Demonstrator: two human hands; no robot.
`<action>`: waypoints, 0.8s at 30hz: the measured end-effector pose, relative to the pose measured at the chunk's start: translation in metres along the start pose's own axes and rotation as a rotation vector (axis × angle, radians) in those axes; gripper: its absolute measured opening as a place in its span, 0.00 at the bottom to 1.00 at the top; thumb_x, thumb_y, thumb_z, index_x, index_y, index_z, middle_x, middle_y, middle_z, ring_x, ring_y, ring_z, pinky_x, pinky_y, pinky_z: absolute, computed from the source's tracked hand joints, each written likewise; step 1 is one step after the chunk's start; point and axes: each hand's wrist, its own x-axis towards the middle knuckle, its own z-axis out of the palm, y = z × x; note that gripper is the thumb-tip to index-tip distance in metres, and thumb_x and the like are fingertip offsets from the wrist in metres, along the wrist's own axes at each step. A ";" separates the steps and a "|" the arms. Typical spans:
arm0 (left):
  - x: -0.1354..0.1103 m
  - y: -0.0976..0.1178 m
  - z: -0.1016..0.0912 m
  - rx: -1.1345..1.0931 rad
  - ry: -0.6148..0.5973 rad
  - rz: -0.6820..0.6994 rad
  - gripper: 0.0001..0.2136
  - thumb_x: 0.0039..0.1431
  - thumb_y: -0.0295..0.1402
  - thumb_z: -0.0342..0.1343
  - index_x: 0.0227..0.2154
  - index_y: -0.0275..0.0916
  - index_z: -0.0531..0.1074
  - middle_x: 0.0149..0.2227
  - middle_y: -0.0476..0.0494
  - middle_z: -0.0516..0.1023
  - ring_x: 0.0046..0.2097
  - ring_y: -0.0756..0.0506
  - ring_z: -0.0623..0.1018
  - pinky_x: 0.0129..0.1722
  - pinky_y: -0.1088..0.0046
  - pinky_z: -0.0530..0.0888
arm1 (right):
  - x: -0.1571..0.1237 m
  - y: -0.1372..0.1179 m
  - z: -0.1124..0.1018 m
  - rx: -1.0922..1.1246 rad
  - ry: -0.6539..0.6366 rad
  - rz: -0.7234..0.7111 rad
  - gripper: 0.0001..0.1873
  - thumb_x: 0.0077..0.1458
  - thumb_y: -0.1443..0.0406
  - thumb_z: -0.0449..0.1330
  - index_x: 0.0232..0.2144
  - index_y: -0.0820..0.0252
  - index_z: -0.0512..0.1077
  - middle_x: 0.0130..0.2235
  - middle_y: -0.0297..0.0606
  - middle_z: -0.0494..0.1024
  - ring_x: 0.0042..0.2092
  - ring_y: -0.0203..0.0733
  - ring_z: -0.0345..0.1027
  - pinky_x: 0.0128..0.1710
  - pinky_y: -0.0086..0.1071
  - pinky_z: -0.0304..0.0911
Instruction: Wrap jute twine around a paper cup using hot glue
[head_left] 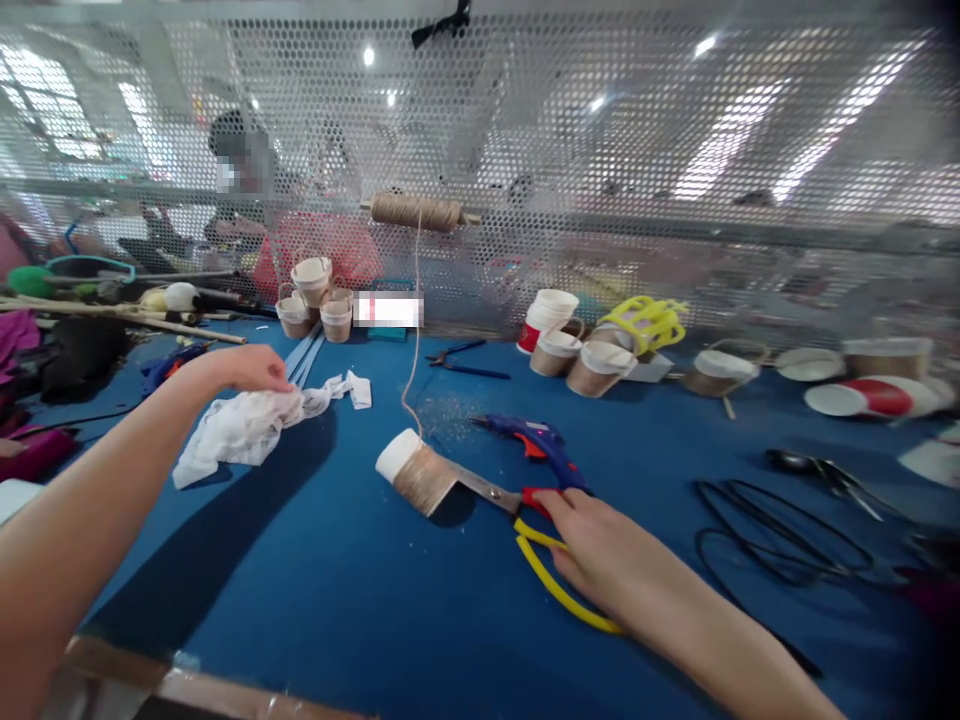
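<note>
My left hand reaches out over the blue table with its fingers closed on a crumpled strip of white lace fabric. My right hand rests on the yellow and red handles of a pair of scissors, fingers curled onto them. The scissor blades point left, touching a twine-wrapped paper cup that lies on its side. A strand of twine runs from that cup up to a twine spool on the mesh screen. A blue glue gun lies just beyond my right hand.
Wrapped cups stand at back left and back centre, beside a yellow plastic piece. Blue pliers, black cable, more cups at right. A perforated screen closes the back; another person sits behind it.
</note>
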 end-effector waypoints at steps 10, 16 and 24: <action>0.053 0.028 0.036 0.116 -0.014 -0.278 0.14 0.59 0.33 0.51 0.47 0.35 0.65 0.47 0.40 0.69 0.44 0.43 0.73 0.41 0.60 0.72 | -0.004 0.002 0.014 0.119 0.096 0.091 0.32 0.42 0.74 0.51 0.54 0.69 0.60 0.44 0.55 0.70 0.41 0.54 0.69 0.39 0.41 0.61; 0.056 0.025 0.020 -0.080 -0.118 -0.270 0.14 0.58 0.34 0.51 0.46 0.35 0.66 0.47 0.40 0.69 0.44 0.43 0.73 0.41 0.62 0.72 | -0.018 0.008 0.016 0.413 0.131 0.070 0.34 0.41 0.72 0.50 0.55 0.63 0.60 0.48 0.48 0.70 0.46 0.46 0.68 0.45 0.35 0.62; 0.036 0.003 0.000 -0.305 -0.064 -0.352 0.14 0.59 0.33 0.51 0.47 0.35 0.65 0.47 0.40 0.69 0.44 0.43 0.73 0.41 0.60 0.72 | -0.040 0.033 0.025 0.669 0.087 0.074 0.31 0.44 0.63 0.51 0.53 0.62 0.63 0.51 0.45 0.70 0.50 0.49 0.66 0.51 0.39 0.60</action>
